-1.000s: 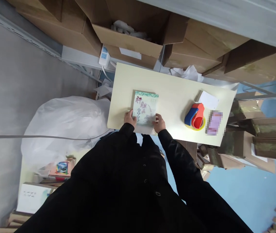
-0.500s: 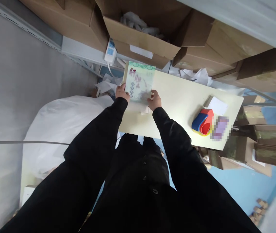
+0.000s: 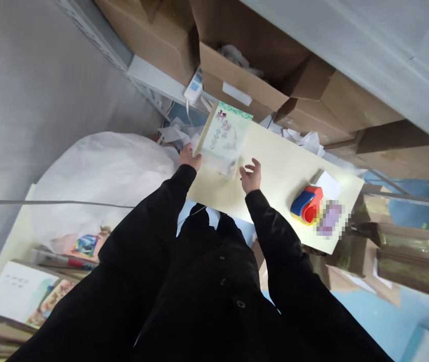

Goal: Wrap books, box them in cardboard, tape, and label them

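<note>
My left hand (image 3: 189,157) grips the lower left edge of a pale green book (image 3: 226,134) wrapped in clear film, holding it lifted and tilted over the left end of the cream table (image 3: 274,166). My right hand (image 3: 251,176) hovers just right of the book with fingers spread, touching nothing. Both arms wear black sleeves.
A red and blue tape dispenser (image 3: 306,203) and a white paper pad (image 3: 328,184) lie at the table's right end. Open cardboard boxes (image 3: 244,75) line the far side. A big white plastic bag (image 3: 101,176) sits at the left, with books (image 3: 21,296) below it.
The book was lifted off the table with both hands and carried up and to the left. My right hand has let go of it and opened.
</note>
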### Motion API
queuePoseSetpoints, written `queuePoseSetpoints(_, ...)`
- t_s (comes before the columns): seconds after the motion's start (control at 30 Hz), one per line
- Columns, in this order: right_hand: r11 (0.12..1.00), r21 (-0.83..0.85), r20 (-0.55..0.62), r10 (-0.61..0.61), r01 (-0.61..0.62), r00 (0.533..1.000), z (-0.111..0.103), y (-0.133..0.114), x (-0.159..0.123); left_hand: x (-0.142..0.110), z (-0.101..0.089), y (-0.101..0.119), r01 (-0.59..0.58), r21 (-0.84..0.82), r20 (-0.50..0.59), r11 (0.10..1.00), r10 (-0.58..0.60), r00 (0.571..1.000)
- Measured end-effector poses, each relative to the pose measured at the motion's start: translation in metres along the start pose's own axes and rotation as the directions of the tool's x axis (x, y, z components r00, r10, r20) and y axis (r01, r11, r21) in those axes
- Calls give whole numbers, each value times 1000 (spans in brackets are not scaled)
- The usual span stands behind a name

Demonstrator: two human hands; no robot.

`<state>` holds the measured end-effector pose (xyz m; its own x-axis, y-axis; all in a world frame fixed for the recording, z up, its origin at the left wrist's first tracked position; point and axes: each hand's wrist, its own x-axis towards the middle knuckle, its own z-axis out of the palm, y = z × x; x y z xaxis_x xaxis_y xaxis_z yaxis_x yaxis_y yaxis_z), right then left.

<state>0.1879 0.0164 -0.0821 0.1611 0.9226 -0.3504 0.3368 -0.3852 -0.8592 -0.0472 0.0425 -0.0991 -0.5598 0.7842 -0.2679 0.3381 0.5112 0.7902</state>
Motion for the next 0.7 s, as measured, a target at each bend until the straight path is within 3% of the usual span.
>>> queuePoseSetpoints(0.17,994,105,214,-65,44,975,-47,15,-81,-94,-56,5,202,-189,24,961,-201,979)
queuePoseSetpoints(0.33,989,126,429,-128,81,894,-55,28,-141,-214,-104,-12,320,-365,-33,874,-355,934)
queuePoseSetpoints(0.4,986,121,542,-162,115,824,-49,28,-157,-260,-120,-24,351,-449,-88,822,-432,898)
queuePoseSetpoints(0.5,975,100,707,-209,197,676,-32,23,-176,-323,-141,-44,364,-586,-148,724,-537,830)
queuePoseSetpoints(0.7,914,118,889,-272,389,368,32,-6,-233,-420,-183,-93,264,-800,-243,538,-694,678)
